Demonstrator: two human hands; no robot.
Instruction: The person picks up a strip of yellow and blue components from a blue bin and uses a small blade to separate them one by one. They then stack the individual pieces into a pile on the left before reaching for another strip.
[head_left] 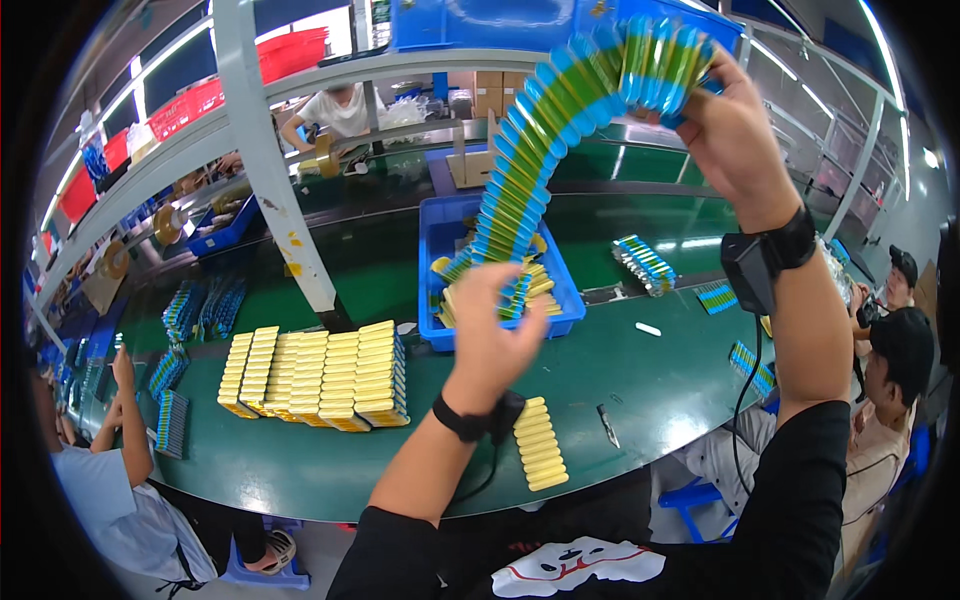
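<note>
A long, flexible strip (548,135) of narrow blue-and-green glossy pieces, joined side by side, arches up out of a blue plastic bin (558,322). High at the upper right, my right hand (740,140) is closed on the strip's folded top end. Lower down, just above the bin's near side, my left hand (492,335) curves its thumb and fingers around the strip's lower part; some fingertips are hidden. More strips with yellow faces lie inside the bin. On the bench nearest my left wrist is a short yellow strip (541,445).
Left of the bin stand stacked yellow strips (310,375). Blue-green bundles (645,265) lie to the right, near a small white piece (648,329). A slim pen-like tool (608,427) rests on the green bench (440,470). A metal post (275,160) rises at left. Co-workers sit on both sides.
</note>
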